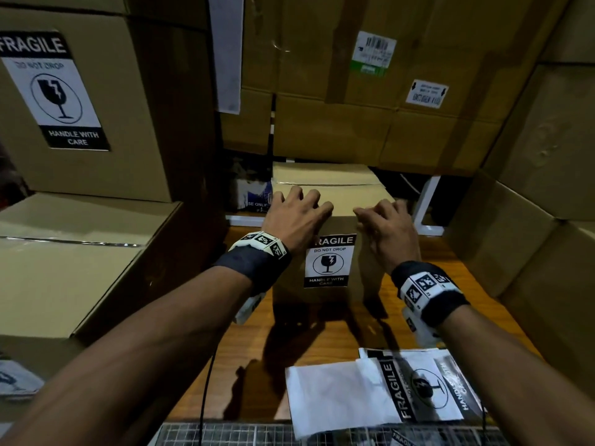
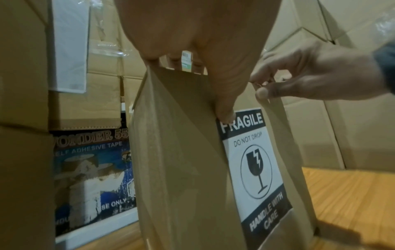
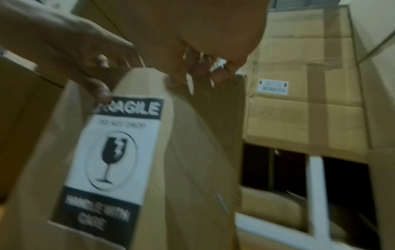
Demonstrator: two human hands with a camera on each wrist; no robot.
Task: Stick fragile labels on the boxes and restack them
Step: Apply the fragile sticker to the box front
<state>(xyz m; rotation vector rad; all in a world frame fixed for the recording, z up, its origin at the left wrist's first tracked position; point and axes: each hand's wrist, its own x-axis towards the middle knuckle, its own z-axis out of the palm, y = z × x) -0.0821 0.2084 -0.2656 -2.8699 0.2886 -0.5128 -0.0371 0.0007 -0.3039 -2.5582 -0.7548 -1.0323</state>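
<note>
- small cardboard box (image 1: 325, 220): stands upright on the wooden table (image 1: 476, 275), toward the far edge and about midway between the side edges.
- fragile label (image 1: 329, 261): stuck upright on the box face toward the person, its top edge near the box's upper edge; reads "fragile / do not drop / handle with care" around a broken-glass symbol.
- left hand (image 1: 294, 217): laid over the box's top near-left corner, fingers (image 1: 314, 198) spread and bent onto the top panel, thumb down the near face touching the label's upper left corner.
- right hand (image 1: 388, 225): at the box's top near-right corner, fingers curled over the upper edge; the right wrist view is blurred, so how firm the grip is cannot be told.
- loose label sheets (image 1: 418, 386): lying flat at the near right of the table, a blank white sheet (image 1: 335, 392) overlapping them on the left.
- large labelled box (image 1: 106, 101): stacked to the left of the table, bearing the same kind of label.
- tape carton (image 2: 91, 169): behind the small box on its left, printed "self adhesive tape".
</note>
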